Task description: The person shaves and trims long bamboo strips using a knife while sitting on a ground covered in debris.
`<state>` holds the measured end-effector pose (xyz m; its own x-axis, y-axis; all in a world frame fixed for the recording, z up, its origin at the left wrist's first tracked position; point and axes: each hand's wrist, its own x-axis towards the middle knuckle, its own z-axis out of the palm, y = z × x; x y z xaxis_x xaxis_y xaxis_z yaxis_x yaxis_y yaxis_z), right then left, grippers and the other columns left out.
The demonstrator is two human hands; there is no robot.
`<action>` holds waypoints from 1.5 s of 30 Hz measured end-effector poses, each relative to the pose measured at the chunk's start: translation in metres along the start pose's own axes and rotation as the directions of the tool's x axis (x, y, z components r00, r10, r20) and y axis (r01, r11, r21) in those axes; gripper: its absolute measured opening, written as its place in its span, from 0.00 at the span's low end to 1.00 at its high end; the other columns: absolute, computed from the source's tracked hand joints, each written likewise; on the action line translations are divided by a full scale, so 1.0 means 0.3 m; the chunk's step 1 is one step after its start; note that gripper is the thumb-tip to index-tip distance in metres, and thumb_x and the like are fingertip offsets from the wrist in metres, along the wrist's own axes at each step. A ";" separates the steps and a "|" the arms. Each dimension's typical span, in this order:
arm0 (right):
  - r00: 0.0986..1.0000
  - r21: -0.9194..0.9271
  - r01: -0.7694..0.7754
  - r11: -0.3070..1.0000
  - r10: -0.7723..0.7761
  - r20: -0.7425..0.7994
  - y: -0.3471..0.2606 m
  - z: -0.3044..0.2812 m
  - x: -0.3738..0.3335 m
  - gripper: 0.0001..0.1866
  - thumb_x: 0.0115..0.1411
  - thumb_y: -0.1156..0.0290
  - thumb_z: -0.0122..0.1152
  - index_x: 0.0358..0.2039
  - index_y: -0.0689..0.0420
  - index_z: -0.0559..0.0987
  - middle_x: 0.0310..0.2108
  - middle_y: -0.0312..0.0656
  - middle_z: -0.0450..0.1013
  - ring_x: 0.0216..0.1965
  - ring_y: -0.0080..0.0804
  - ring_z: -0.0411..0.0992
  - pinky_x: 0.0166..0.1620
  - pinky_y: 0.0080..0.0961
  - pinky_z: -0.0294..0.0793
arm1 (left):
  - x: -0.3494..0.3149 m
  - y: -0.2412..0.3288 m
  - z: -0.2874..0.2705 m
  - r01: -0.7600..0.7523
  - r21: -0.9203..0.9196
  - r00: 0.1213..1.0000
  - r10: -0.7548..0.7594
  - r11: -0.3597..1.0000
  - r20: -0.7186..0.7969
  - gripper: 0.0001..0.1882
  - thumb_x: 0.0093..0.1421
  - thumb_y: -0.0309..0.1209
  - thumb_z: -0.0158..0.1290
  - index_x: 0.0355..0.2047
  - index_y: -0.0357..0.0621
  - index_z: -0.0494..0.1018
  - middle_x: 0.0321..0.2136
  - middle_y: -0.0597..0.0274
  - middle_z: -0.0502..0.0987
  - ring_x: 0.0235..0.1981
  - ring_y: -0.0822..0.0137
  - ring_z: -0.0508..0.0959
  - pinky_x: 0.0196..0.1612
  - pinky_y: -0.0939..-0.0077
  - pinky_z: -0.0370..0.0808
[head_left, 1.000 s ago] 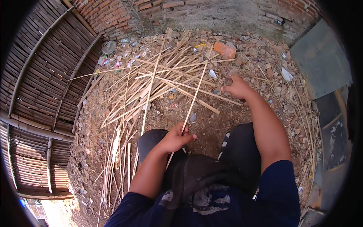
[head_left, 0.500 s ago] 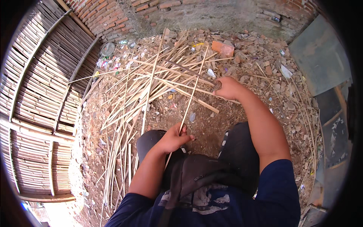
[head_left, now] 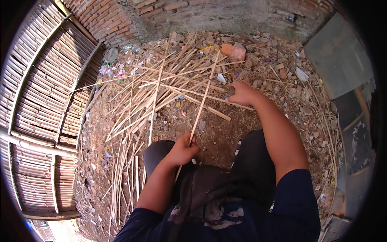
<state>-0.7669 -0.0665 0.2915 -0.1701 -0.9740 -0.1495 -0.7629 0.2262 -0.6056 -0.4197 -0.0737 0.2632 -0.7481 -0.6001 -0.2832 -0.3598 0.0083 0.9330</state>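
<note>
My left hand (head_left: 184, 150) is closed around a long, thin bamboo strip (head_left: 200, 109). The strip slants up and away to the right; its near end passes below the hand towards my lap. Farther out on the right, my right hand (head_left: 241, 94) is closed on the grip of a long dark-bladed knife (head_left: 201, 73). Its blade points left and away, behind the held strip, and is hard to pick out against the pile. Beyond and left of my hands lies a loose pile of split bamboo strips (head_left: 161, 86), crossing one another.
A woven bamboo panel (head_left: 38, 97) stands at the left. At the back rises a brick wall (head_left: 217, 18), with an orange brick (head_left: 234, 52) among rubble before it. Grey sheets (head_left: 338, 56) lean at the right. My knees flank bare soil (head_left: 213, 141).
The fingers of my left hand have drawn in tighter around the bamboo strip. The knife blade shows less distinctly, while my right hand stays nearly in place. The view has shifted slightly.
</note>
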 end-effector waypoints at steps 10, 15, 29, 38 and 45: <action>0.972 -0.128 0.150 0.980 -0.123 0.200 -0.111 -0.004 -0.044 0.26 0.49 0.56 0.74 0.46 0.58 0.82 0.36 0.51 0.80 0.41 0.48 0.79 0.45 0.43 0.76 | -0.023 0.050 0.017 0.009 0.100 1.000 -0.008 0.995 -0.012 0.16 0.57 0.25 0.64 0.34 0.44 0.65 0.25 0.70 0.70 0.28 0.78 0.69 0.30 0.78 0.68; 0.980 -0.105 0.059 0.993 -0.038 0.193 -0.095 -0.024 -0.060 0.28 0.51 0.55 0.73 0.49 0.58 0.81 0.39 0.51 0.80 0.43 0.49 0.79 0.46 0.42 0.77 | -0.017 0.038 0.024 -0.049 0.151 0.996 0.060 0.987 -0.067 0.16 0.59 0.30 0.66 0.33 0.43 0.66 0.23 0.72 0.68 0.26 0.78 0.68 0.28 0.78 0.67; 0.983 -0.147 0.115 0.982 -0.091 0.158 -0.140 -0.012 -0.055 0.17 0.49 0.60 0.69 0.38 0.54 0.83 0.33 0.49 0.80 0.38 0.47 0.80 0.42 0.42 0.78 | -0.020 0.040 0.021 -0.001 0.228 0.994 0.025 0.974 -0.102 0.17 0.58 0.34 0.68 0.32 0.42 0.68 0.21 0.74 0.66 0.24 0.79 0.66 0.26 0.77 0.65; 0.940 -0.128 0.195 0.972 -0.149 0.306 -0.117 0.052 -0.026 0.24 0.50 0.56 0.73 0.46 0.55 0.83 0.35 0.50 0.81 0.40 0.48 0.80 0.44 0.43 0.77 | -0.033 0.083 0.040 0.023 0.232 0.995 0.001 0.973 -0.104 0.17 0.59 0.34 0.68 0.34 0.41 0.69 0.22 0.73 0.66 0.24 0.79 0.66 0.26 0.77 0.65; 0.970 -0.192 0.173 0.966 -0.134 0.202 -0.141 0.042 -0.040 0.24 0.52 0.57 0.72 0.45 0.58 0.82 0.36 0.50 0.81 0.40 0.46 0.80 0.44 0.41 0.77 | -0.029 0.072 0.034 0.035 0.200 0.992 -0.009 0.979 -0.127 0.18 0.58 0.33 0.68 0.33 0.42 0.68 0.22 0.73 0.66 0.24 0.78 0.66 0.26 0.77 0.66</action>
<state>-0.7248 -0.0642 0.3091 0.0626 -0.9731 -0.2218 -0.8861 0.0481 -0.4610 -0.4266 -0.0600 0.2835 -0.6680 -0.6969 -0.2610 -0.4898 0.1477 0.8592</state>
